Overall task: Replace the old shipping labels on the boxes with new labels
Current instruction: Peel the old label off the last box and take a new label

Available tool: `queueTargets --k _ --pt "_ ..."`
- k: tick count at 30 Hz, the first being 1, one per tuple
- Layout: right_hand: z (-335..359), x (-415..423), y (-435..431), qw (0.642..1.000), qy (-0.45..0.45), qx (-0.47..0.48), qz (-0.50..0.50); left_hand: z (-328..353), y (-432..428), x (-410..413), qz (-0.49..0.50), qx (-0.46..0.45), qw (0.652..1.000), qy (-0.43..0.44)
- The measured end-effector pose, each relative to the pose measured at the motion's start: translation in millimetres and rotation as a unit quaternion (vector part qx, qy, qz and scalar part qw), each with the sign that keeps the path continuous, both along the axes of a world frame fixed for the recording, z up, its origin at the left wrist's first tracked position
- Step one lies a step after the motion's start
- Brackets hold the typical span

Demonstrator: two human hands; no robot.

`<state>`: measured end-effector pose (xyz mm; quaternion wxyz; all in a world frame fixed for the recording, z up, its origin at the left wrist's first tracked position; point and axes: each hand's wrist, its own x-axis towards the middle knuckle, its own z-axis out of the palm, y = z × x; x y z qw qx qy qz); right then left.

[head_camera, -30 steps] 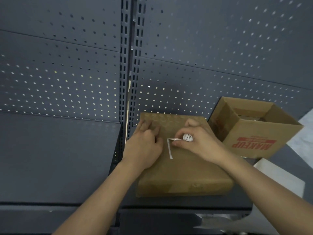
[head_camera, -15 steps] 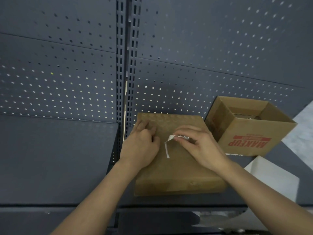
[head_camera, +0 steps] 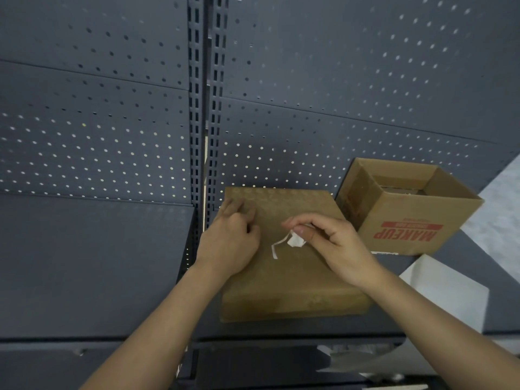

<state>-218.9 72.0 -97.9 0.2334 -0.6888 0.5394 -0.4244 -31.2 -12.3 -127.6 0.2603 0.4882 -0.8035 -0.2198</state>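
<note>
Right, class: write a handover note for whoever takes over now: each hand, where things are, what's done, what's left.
Left hand rests on the flat brown box, steadying it.
Right hand pinches a crumpled white label scrap over the box top, a strip hanging down.
The box lies on the dark shelf; an open MAKEUP carton stands to its right.
Done: the old label looks peeled off this box.
Left: discard the scrap, stick on a new label; none clearly in view.
</note>
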Motion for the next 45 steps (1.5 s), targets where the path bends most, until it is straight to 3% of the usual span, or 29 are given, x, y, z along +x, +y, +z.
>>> queueTargets --k 11,22,26,35,39,45 --pt "-1 1 7 0.996 -0.091 -0.016 -0.005 -1 -1 5 -0.026 0.003 1.0 -0.004" --pt "-1 4 20 0.993 -0.037 -0.057 -0.101 4 3 8 -0.035 -0.019 0.999 -0.01" --pt "11 0 26 0.981 -0.055 -0.116 -0.146 4 3 9 -0.028 -0.041 0.999 -0.012" --pt "37 -35 28 0.962 0.042 -0.117 -0.244 6 -3 -5 -0.051 -0.144 0.988 -0.021" --pt "51 -70 31 0.946 0.08 -0.124 -0.289 18 9 -23 -0.081 -0.119 0.99 0.002" --pt "73 -141 40 0.919 0.167 -0.049 -0.352 33 49 -74 -0.149 -0.095 0.984 0.0"
